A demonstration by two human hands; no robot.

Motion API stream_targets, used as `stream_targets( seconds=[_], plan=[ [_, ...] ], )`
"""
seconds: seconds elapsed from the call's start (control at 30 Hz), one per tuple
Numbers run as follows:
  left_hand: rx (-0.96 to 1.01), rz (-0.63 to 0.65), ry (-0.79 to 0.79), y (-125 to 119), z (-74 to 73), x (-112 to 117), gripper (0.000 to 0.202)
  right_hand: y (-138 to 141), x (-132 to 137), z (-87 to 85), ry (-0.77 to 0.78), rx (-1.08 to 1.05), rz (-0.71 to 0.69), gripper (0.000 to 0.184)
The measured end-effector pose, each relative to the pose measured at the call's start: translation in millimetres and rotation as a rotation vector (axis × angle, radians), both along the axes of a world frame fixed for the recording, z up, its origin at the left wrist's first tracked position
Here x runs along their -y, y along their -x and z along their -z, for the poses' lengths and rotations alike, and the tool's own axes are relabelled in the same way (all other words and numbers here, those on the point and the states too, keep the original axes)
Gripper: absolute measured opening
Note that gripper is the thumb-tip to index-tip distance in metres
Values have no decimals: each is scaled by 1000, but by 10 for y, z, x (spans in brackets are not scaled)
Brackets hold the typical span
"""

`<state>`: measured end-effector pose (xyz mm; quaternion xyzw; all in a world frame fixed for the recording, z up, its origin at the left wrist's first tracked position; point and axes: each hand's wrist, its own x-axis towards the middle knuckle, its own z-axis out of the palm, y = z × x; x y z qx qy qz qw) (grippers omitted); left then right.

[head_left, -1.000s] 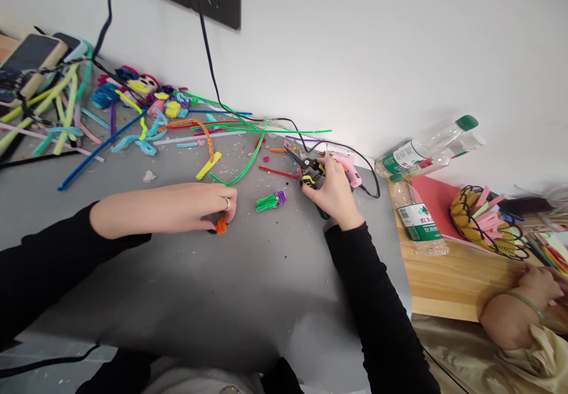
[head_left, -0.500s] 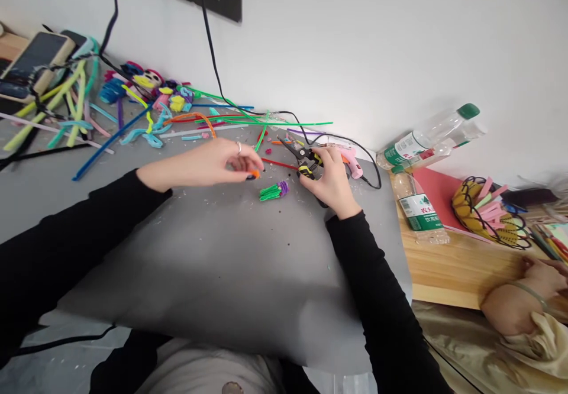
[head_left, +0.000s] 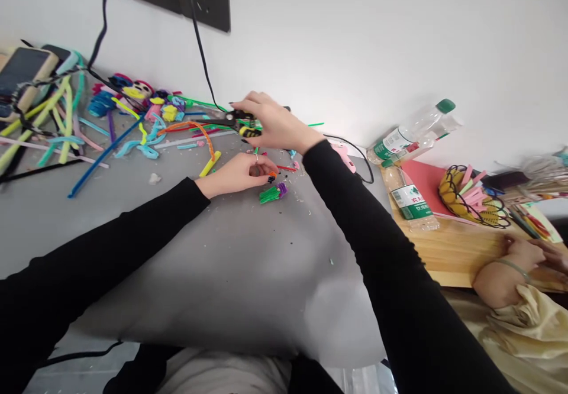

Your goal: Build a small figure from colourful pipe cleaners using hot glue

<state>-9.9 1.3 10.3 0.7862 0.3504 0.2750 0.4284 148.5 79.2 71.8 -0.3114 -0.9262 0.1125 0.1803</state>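
My right hand (head_left: 275, 120) is closed round the black and yellow handles of pruning shears (head_left: 229, 119), raised over the back of the table. Their dark blades point left across the pipe cleaners. My left hand (head_left: 242, 174) is pinched at the fingertips on a small orange piece (head_left: 273, 174), mostly hidden by the fingers. Just below those fingertips, a short green bundle of pipe cleaner with a purple end (head_left: 273, 193) lies on the grey table. A yellow pipe cleaner piece (head_left: 210, 164) sits behind my left wrist.
Loose pipe cleaners (head_left: 100, 160) and small fuzzy figures (head_left: 139, 93) crowd the back left near a phone (head_left: 22, 74). A pink glue gun (head_left: 344, 154) with its cable lies behind my right forearm. Plastic bottles (head_left: 410, 196), a wire basket (head_left: 457, 196) and another person's arm (head_left: 506, 275) are at right.
My right hand has lifted the pruning shears off the table and carried them left and back. My left hand has shifted slightly right with the orange piece. The camera view has turned a little.
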Motion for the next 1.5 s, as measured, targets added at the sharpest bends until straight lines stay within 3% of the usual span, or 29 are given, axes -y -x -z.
stream_targets(
  seconds=[0.13,0.27,0.43,0.53,0.57,0.63,0.7,0.83,1.07,1.3,1.4,1.5],
  plan=[
    [-28,27,-72,0,11,22,30,486,-393,229,4,167,-70,59],
    [-60,57,-132,-30,32,28,28,516,-363,324,5,202,-48,54],
    [-37,-44,-159,-48,59,12,22,-46,271,37,-23,-23,212,20],
    [-3,-138,-115,-55,76,-3,23,-432,810,-62,143,-31,353,12],
    [17,-161,-92,-57,82,-4,24,-529,966,-49,227,3,341,10],
    [77,-190,-42,-61,95,-1,26,-657,1191,33,340,53,265,27],
    [146,-199,9,-62,112,4,25,-708,1275,144,355,49,210,27],
    [230,-197,111,-56,147,-10,31,-694,1128,285,419,-86,151,21],
    [251,-246,211,-15,64,-28,41,-710,956,443,752,-703,276,33],
    [209,-287,219,4,11,10,35,-781,984,559,1013,-931,315,34],
    [168,-308,218,-6,-3,43,34,-779,957,623,1007,-952,354,25],
    [150,-324,224,-22,-14,80,35,-745,964,690,834,-956,418,31]
  ],
)
